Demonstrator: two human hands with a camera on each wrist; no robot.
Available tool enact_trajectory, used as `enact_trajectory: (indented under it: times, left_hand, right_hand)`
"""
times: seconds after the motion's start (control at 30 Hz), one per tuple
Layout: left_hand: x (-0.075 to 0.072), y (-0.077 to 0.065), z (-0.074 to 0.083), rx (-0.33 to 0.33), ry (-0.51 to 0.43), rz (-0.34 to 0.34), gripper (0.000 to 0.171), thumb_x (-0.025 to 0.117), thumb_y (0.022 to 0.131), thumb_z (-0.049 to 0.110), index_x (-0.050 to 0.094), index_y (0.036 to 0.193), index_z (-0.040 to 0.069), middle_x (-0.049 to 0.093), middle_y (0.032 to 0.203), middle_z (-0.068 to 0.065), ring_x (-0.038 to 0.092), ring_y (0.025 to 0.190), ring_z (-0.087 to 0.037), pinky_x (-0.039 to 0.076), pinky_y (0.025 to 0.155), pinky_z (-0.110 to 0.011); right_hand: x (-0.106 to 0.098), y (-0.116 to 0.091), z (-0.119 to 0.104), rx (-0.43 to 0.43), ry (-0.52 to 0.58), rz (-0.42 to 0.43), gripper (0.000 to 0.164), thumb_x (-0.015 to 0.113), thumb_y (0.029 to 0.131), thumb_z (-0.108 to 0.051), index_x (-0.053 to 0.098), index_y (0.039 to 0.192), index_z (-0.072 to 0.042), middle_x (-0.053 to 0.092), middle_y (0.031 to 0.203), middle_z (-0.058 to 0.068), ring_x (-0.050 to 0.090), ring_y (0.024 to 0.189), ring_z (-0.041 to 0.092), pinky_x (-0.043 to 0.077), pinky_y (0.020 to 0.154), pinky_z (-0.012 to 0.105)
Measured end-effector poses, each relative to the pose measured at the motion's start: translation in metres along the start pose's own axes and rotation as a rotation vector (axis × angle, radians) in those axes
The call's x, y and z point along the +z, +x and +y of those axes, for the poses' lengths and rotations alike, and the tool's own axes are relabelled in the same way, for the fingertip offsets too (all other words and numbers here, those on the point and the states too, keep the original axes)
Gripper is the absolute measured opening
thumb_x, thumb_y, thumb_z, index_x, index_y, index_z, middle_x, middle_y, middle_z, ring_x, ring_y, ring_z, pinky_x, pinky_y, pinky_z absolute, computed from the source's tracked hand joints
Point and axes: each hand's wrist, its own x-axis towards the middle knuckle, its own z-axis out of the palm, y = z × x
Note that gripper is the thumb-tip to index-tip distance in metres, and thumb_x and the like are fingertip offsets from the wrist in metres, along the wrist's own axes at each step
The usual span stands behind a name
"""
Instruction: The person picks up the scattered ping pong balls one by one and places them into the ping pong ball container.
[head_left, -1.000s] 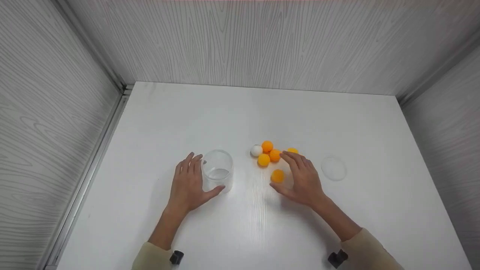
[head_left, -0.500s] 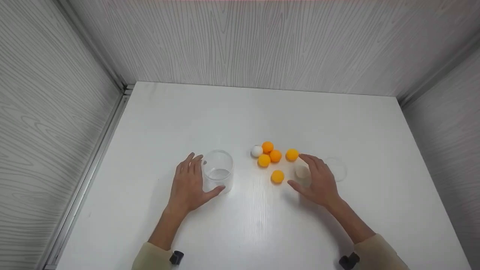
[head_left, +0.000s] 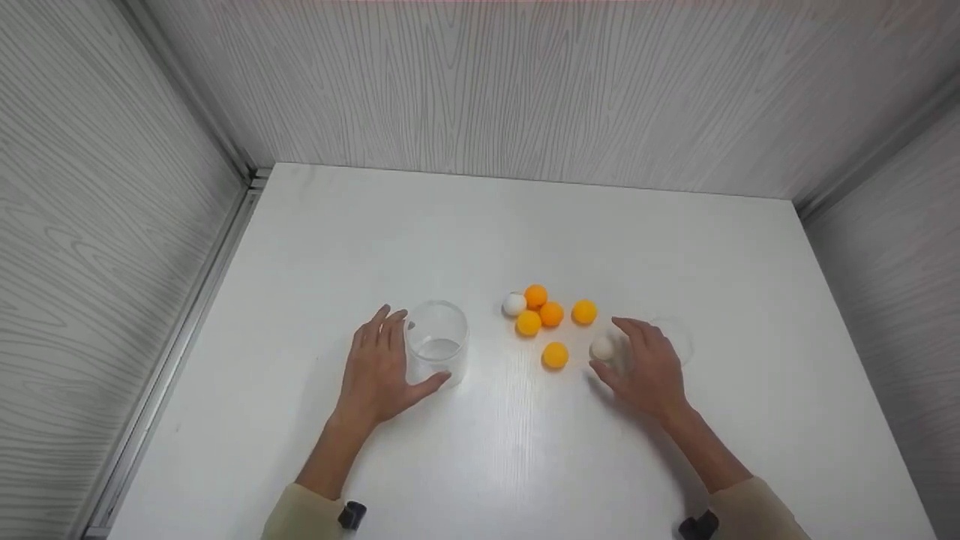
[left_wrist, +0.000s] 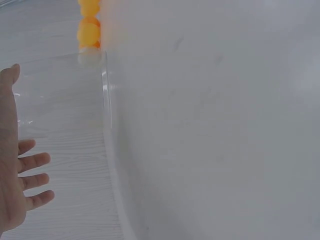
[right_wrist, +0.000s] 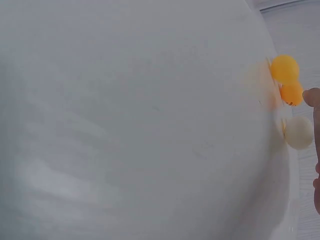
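A clear cylindrical container (head_left: 437, 334) stands upright on the table, its top uncovered. My left hand (head_left: 379, 375) is at its left and near side, fingers fairly straight and thumb across the front; in the left wrist view the container (left_wrist: 65, 95) lies between thumb and spread fingers. My right hand (head_left: 646, 373) is low over the table, thumb and fingers parted around a white ping-pong ball (head_left: 602, 348). In the right wrist view that white ball (right_wrist: 299, 133) sits on the table beside the fingers. A single orange ping-pong ball (head_left: 555, 355) lies left of the right thumb.
Between the hands, a white ball (head_left: 514, 304) and several orange balls (head_left: 551, 313) sit clustered, with another orange ball (head_left: 584, 312) just right of them. A faint clear disc (head_left: 679, 337) lies partly behind the right hand. Wood-grain panels (head_left: 480, 90) border the table.
My right hand has moved right and lowered, from over the orange balls to the white ball by the clear disc. The left hand and container have stayed in place.
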Motion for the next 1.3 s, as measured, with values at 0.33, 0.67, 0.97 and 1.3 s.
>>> enact_trajectory:
  times: [0.33,0.67,0.97,1.3]
  left_hand:
    - [0.0,0.0,0.0,0.0,0.005,0.004,0.103,0.072,0.08,0.074,0.053,0.141,-0.007,0.062,0.144,-0.021,0.051,0.145,-0.04,0.047,0.117,-0.055]
    - [0.002,0.001,-0.001,0.024,0.018,0.036,0.102,0.072,0.079,0.074,0.054,0.137,-0.007,0.063,0.142,-0.021,0.052,0.144,-0.04,0.049,0.114,-0.054]
    - [0.001,0.001,-0.001,0.008,0.009,0.025,0.102,0.072,0.079,0.074,0.053,0.139,-0.007,0.062,0.143,-0.021,0.052,0.144,-0.04,0.049,0.115,-0.054]
    - [0.001,0.0,0.0,0.007,0.016,0.02,0.102,0.072,0.079,0.073,0.054,0.139,-0.007,0.062,0.145,-0.021,0.051,0.145,-0.04,0.049,0.116,-0.054]
  right_hand:
    - [0.006,-0.003,0.005,0.072,-0.056,-0.062,0.06,0.084,0.085,-0.039,0.065,0.135,-0.011,0.068,0.13,0.013,0.065,0.117,0.033,0.055,0.101,0.049]
    - [0.014,-0.005,0.012,0.071,-0.05,-0.059,0.054,0.08,0.088,-0.039,0.069,0.131,-0.01,0.071,0.123,0.013,0.065,0.113,0.033,0.054,0.097,0.049]
    - [0.014,-0.003,0.011,0.085,-0.032,-0.076,0.051,0.082,0.087,-0.034,0.07,0.131,-0.01,0.074,0.119,0.013,0.065,0.113,0.035,0.052,0.099,0.05]
    - [0.014,-0.004,0.008,0.1,-0.03,-0.071,0.046,0.081,0.09,-0.035,0.071,0.129,-0.012,0.076,0.117,0.011,0.065,0.112,0.033,0.051,0.102,0.051]
